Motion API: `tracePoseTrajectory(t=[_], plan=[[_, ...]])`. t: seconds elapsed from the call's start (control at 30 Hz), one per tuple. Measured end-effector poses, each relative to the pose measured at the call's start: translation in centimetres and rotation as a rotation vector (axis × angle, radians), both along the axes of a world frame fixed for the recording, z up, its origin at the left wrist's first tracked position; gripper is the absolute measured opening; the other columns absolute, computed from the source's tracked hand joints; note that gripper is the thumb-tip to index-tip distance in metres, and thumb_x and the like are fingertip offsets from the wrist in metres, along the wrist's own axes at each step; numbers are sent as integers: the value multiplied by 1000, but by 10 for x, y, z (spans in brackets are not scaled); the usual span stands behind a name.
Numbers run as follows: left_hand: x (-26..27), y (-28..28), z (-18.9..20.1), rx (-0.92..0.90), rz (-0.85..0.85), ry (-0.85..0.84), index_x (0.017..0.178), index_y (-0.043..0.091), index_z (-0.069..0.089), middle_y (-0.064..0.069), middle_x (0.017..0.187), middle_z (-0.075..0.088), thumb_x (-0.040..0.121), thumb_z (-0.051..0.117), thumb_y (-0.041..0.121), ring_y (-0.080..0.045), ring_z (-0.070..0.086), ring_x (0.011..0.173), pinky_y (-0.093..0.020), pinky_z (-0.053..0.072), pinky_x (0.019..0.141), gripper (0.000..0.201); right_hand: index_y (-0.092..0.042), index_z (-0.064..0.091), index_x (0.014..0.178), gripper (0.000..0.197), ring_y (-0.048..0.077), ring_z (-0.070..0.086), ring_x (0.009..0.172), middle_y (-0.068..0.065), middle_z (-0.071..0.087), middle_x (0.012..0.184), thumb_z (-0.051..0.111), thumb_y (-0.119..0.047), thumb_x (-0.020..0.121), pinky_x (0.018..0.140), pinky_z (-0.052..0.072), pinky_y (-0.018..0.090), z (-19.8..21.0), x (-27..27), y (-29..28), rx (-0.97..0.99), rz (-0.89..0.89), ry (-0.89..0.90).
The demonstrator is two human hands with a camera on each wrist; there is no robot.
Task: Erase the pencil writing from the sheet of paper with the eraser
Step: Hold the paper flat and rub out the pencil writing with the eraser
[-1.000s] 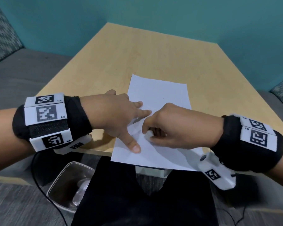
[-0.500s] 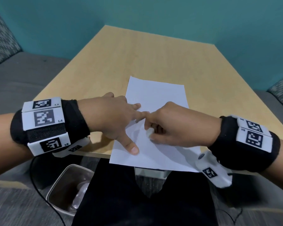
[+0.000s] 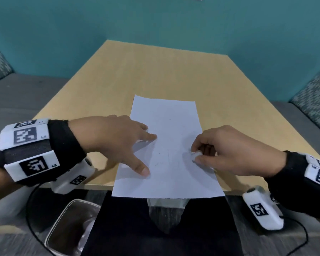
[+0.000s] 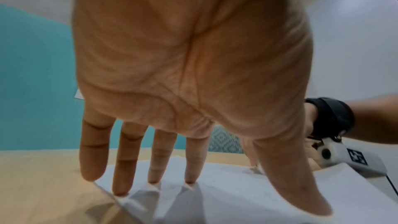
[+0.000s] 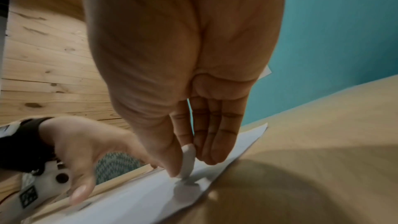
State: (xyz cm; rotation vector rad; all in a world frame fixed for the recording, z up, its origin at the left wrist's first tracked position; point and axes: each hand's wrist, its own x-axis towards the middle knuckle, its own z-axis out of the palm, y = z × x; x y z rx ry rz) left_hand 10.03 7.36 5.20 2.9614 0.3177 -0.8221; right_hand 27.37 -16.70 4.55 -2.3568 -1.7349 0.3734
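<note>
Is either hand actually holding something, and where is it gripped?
The right hand pinches the eraser by its flat sides, thumb against fingers. The left hand only presses the paper.

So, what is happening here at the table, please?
A person is erasing pencil marks from a sheet of paper on a wooden table. The left hand presses the sheet flat with spread, straight fingers. The right hand pinches a small white eraser against the sheet's right side. Faint pencil lines show near the middle of the sheet, so the erasing looks unfinished.
</note>
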Motion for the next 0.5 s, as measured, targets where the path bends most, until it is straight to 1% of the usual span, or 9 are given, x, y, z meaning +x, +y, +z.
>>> tracePoseTrajectory(t=[0.07,0.1,0.13,0.17,0.2,0.27,0.4,0.47,0.5], plan=[[6,2,1,-37,21,-65,163,52,21,18,165,31,59,68,97,-16,37,146,-44,42,115,123,-28,75,107,19,2,67,81,-15,71,82,75,-38,90,74,55,24,0,2,-1,-15,-3,-10],[9,3,1,-45,21,-91,164,50,20,16,164,32,57,70,97,-15,38,146,-43,42,115,127,-29,75,106,18,1,66,81,-16,70,80,75,-37,90,72,54,23,1,2,-1,-34,4,-21],[12,2,1,-49,21,-98,165,50,17,16,169,25,56,70,97,-15,33,150,-43,39,118,129,-30,74,104,16,0,65,80,-17,69,79,75,-37,89,70,53,20,3,3,-1,-63,15,-27],[14,0,0,-55,18,-88,165,51,13,16,174,14,57,68,97,-15,24,157,-44,34,122,130,-31,73,102,14,-1,64,80,-18,68,78,74,-37,89,67,52,18,6,3,1,-102,29,-29],[16,-3,-2,-66,13,-67,165,52,9,17,176,2,60,66,98,-14,14,161,-44,28,126,129,-33,71,99,11,-3,63,79,-18,68,77,74,-38,89,65,50,17,10,2,4,-142,47,-31],[18,-7,-7,-90,1,-20,164,54,1,18,175,-10,61,64,99,-13,2,163,-47,21,129,129,-34,68,97,12,-3,62,79,-17,67,77,76,-39,89,64,48,15,18,1,14,-183,81,-33],[18,-7,-15,-97,8,-5,162,57,-11,16,175,-15,56,63,102,-14,2,163,-48,23,129,137,-31,71,102,16,-3,63,78,-16,70,82,79,-35,88,67,50,13,20,-5,43,-114,141,8],[18,-7,-15,-70,8,3,162,55,-13,15,175,-16,56,62,102,-16,2,164,-47,20,129,138,-29,73,105,17,-4,64,79,-14,72,83,78,-34,89,71,54,17,13,-9,55,-95,163,5],[19,-8,-14,-48,-4,4,163,54,-14,14,175,-16,58,61,102,-17,3,164,-47,17,130,137,-28,74,105,17,-5,64,78,-13,72,81,77,-33,89,74,56,22,9,-10,61,-86,165,-15]])
